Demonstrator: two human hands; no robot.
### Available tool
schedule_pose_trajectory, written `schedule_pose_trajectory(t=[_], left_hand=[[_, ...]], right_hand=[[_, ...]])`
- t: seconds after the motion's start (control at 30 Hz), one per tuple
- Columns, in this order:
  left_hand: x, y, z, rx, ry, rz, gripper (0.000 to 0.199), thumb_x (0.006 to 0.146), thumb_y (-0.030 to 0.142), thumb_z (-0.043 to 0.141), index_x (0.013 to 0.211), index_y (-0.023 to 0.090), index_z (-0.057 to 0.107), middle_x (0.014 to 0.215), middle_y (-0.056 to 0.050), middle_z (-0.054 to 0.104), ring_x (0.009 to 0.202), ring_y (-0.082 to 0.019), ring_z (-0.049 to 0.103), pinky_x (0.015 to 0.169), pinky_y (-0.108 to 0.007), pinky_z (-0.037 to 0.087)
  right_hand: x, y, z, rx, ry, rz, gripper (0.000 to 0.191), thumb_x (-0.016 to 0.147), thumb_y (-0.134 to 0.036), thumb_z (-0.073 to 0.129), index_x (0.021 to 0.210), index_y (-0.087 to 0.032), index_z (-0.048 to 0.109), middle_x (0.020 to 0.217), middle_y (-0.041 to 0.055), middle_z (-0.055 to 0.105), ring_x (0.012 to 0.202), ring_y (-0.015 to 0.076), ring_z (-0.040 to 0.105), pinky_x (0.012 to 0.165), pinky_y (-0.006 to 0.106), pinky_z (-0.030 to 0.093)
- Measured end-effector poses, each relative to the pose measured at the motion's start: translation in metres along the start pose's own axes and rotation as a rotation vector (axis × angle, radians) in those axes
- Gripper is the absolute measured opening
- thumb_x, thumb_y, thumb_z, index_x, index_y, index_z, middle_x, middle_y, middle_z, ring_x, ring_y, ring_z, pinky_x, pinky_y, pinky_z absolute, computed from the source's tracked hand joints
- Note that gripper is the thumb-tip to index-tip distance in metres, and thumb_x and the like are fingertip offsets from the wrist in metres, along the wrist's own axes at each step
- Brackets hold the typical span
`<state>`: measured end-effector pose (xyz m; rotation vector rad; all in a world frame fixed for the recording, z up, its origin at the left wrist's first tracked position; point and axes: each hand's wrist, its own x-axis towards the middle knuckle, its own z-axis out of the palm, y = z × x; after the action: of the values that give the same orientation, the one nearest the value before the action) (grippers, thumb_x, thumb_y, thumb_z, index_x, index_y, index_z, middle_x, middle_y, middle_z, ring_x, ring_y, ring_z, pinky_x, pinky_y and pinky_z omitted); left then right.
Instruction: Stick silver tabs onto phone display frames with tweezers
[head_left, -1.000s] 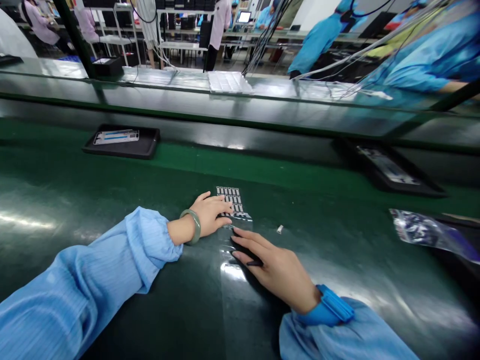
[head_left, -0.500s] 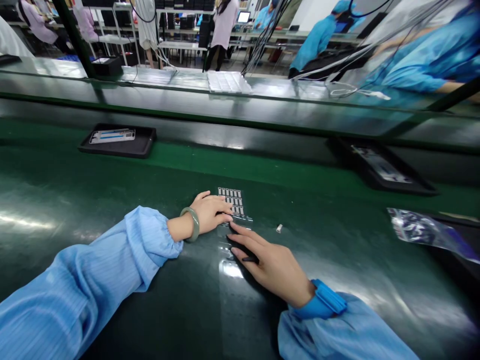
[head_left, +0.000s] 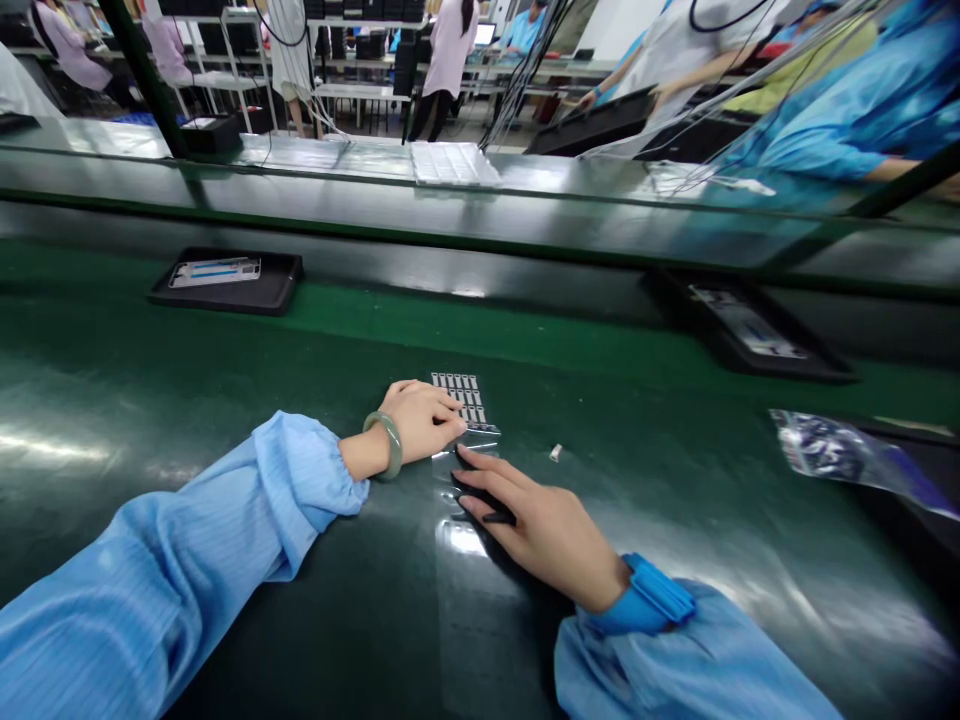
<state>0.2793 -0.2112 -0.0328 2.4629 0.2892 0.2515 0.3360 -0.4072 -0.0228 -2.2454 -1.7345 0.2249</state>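
Observation:
My left hand (head_left: 420,415), with a green bangle at the wrist, rests at the left edge of a sheet of small pale stickers (head_left: 465,395) set in rows. Its thumb and index finger come together at a curled clear plastic film (head_left: 480,432) along the sheet's near edge. Close by on the right, my right hand (head_left: 529,515) hovers over the lower film with fingers bent. A slim black tool (head_left: 500,518) shows under its palm; most of it is hidden. One small loose white piece (head_left: 556,453) lies to the right of the sheet.
Black trays holding pale flat frames stand back left (head_left: 277,285) and back right (head_left: 832,370). A clear bag (head_left: 832,450) lies at the right. Behind a raised ledge (head_left: 337,200) are a white tray (head_left: 450,165), hanging cables and several people.
My left thumb and index finger have drawn closer together at the film's edge. My right hand has barely moved. The whole view has shifted slightly. In the background, people have moved.

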Motion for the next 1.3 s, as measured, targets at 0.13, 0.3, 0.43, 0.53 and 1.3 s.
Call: schedule_pose_trajectory(t=[0.13, 0.3, 0.43, 0.53, 1.3], left_hand=[[0.004, -0.002, 0.001, 0.008, 0.024, -0.023, 0.018, 0.085, 0.032, 0.058, 0.074, 0.031, 0.073, 0.106, 0.01, 0.069, 0.112, -0.015, 0.054, 0.102, -0.036, 0.032], [0.005, -0.005, -0.001, 0.016, -0.006, -0.006, 0.01, 0.083, 0.033, 0.062, 0.079, 0.03, 0.071, 0.112, 0.01, 0.066, 0.111, -0.015, 0.054, 0.101, -0.037, 0.032], [0.006, -0.009, -0.004, 0.049, -0.033, 0.019, 0.011, 0.083, 0.034, 0.063, 0.091, 0.03, 0.069, 0.124, 0.006, 0.059, 0.116, -0.018, 0.049, 0.101, -0.04, 0.03], [0.01, -0.014, -0.008, 0.075, -0.073, 0.063, 0.016, 0.081, 0.037, 0.065, 0.096, 0.031, 0.068, 0.128, 0.004, 0.056, 0.12, -0.02, 0.045, 0.101, -0.04, 0.031], [0.021, -0.017, -0.017, 0.043, -0.126, 0.068, 0.017, 0.076, 0.042, 0.068, 0.089, 0.031, 0.069, 0.123, 0.004, 0.057, 0.115, -0.022, 0.049, 0.1, -0.042, 0.034]], right_hand=[[0.0, 0.0, -0.001, -0.011, -0.01, -0.004, 0.026, 0.091, -0.026, 0.049, 0.115, -0.028, 0.058, 0.135, -0.0005, 0.05, 0.093, 0.0203, 0.066, 0.068, 0.035, 0.057], [0.0, -0.002, 0.0, -0.004, -0.003, -0.001, 0.026, 0.09, -0.026, 0.05, 0.115, -0.028, 0.059, 0.134, 0.0, 0.051, 0.093, 0.0195, 0.066, 0.068, 0.032, 0.057], [0.0, -0.003, -0.002, 0.025, -0.015, -0.005, 0.026, 0.091, -0.026, 0.049, 0.115, -0.028, 0.059, 0.135, 0.0007, 0.051, 0.099, 0.0196, 0.064, 0.071, 0.032, 0.057], [0.001, -0.004, -0.003, 0.042, -0.016, -0.002, 0.026, 0.09, -0.026, 0.049, 0.114, -0.028, 0.059, 0.135, 0.0011, 0.051, 0.101, 0.0201, 0.064, 0.073, 0.034, 0.057], [0.001, -0.003, -0.005, 0.081, -0.029, 0.018, 0.025, 0.091, -0.027, 0.048, 0.114, -0.028, 0.059, 0.135, 0.0004, 0.05, 0.104, 0.0201, 0.062, 0.077, 0.034, 0.057]])
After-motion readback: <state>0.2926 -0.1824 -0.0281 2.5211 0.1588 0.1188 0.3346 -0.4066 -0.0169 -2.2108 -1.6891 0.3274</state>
